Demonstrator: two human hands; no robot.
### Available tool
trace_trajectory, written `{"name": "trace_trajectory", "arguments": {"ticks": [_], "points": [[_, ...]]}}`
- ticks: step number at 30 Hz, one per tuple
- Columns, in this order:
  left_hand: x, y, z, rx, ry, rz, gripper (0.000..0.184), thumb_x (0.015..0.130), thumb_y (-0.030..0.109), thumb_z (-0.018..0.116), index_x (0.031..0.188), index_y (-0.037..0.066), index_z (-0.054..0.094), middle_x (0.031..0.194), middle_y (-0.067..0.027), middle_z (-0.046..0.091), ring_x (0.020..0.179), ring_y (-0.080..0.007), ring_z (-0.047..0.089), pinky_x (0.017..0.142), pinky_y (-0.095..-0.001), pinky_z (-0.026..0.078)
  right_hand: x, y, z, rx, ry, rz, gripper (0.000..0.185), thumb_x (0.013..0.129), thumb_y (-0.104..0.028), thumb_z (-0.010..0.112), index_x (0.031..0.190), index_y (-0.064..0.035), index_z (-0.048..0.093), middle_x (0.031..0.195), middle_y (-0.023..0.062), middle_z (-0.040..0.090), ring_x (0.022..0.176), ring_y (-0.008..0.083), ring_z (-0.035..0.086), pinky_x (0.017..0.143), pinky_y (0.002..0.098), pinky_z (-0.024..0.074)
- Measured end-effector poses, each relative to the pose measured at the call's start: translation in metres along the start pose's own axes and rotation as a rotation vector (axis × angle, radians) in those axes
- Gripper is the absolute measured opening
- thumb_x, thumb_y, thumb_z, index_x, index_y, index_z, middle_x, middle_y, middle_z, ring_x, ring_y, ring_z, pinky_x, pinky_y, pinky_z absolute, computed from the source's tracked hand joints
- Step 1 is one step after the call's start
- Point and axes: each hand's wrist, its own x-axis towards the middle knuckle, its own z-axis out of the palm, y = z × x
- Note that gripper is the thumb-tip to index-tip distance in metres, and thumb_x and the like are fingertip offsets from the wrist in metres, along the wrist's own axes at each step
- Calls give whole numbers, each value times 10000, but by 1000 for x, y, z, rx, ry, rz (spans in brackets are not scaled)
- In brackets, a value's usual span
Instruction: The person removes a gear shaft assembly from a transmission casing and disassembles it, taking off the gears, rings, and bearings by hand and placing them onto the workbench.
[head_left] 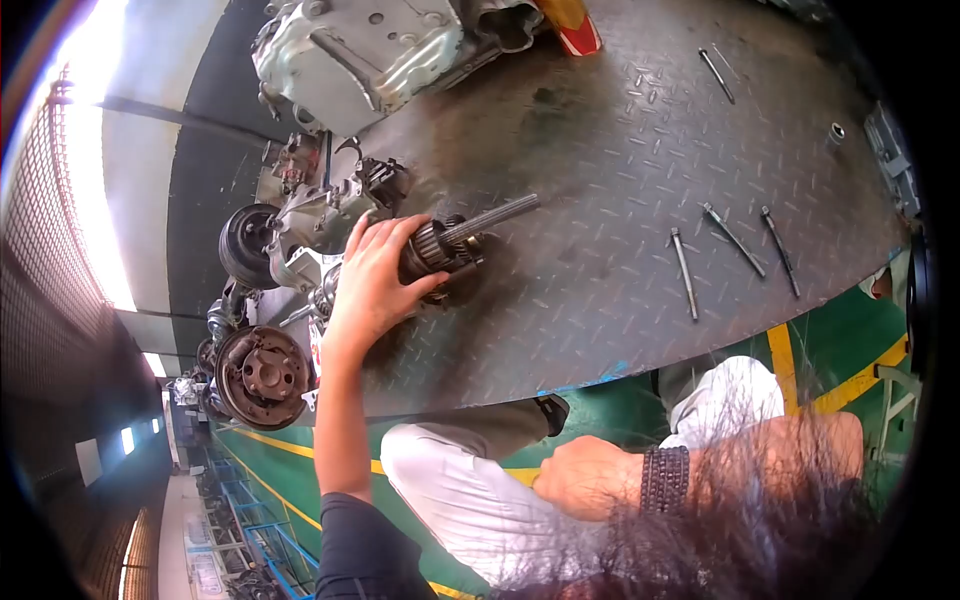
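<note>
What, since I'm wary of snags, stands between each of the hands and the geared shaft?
Nothing visible separates the left hand from the geared shaft; it grips it. The right hand is off the metal bench, whose near edge lies between.

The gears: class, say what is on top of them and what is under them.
On top, the left hand grips the gears, covering part of them. Under them is the table; its surface directly beneath is hidden.
</note>
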Motion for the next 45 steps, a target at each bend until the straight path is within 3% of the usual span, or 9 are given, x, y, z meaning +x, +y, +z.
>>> {"name": "trace_trajectory", "arguments": {"ticks": [5,11,15,20,27,30,32,36,45], "points": [[1,2,-1,-25,41,-8,687,792,345,896,1393,109,664,1312,-133,702,1333,-339,595,1297,-523,288,-2,2,-14,-66,63,40,116,806,-130,692,791,-32,752,757,166,734,737,340,767,589,439,596],[6,6,-5,-32,9,-52,658,742,350,910,1302,83,692,1265,-152,707,1315,-378,594,1193,-492,394,-6,2,-13,-105,135,97,111,830,-119,685,796,-32,747,734,143,716,745,335,764,611,438,604],[6,14,-1,141,106,-9,744,785,451,894,1384,95,635,1286,-133,712,1348,-379,575,1201,-493,395,-3,2,-14,-138,139,99,122,865,-139,668,808,-52,733,726,138,708,736,336,757,595,441,591],[14,0,15,-119,85,105,831,820,301,901,1551,129,546,1275,-81,749,1277,-325,647,1261,-487,379,-5,3,-30,-66,46,85,152,899,-191,653,815,-93,733,726,138,705,723,329,751,559,448,548],[12,10,13,-141,128,53,734,810,206,858,1493,140,599,1249,-59,755,1212,-309,675,1115,-441,503,-5,19,-32,-171,61,80,107,808,-191,716,751,-114,763,732,105,747,757,299,779,615,416,582],[12,11,13,-173,132,46,699,798,198,866,1455,142,633,1239,-56,758,1196,-305,682,1060,-432,536,-5,20,-42,-125,56,91,184,763,-152,751,851,9,737,763,209,728,745,402,753,643,473,589],[14,12,10,-164,123,44,664,791,199,879,1418,139,669,1239,-61,759,1182,-305,691,1048,-428,545,-4,19,-45,-156,56,112,162,766,-135,747,848,4,737,760,204,729,744,396,755,640,465,592],[11,9,1,-173,80,2,614,771,239,930,1342,115,740,1256,-80,762,1155,-302,715,1022,-408,560,-8,20,-45,-164,92,108,134,766,-110,736,839,2,737,757,201,730,743,393,757,640,461,596],[8,-7,14,-39,140,110,637,917,366,826,1477,124,642,1363,-140,715,1286,-365,641,1136,-459,471,-4,28,-40,-211,170,49,182,827,-176,710,800,4,722,760,197,737,734,384,758,652,478,605]]}}
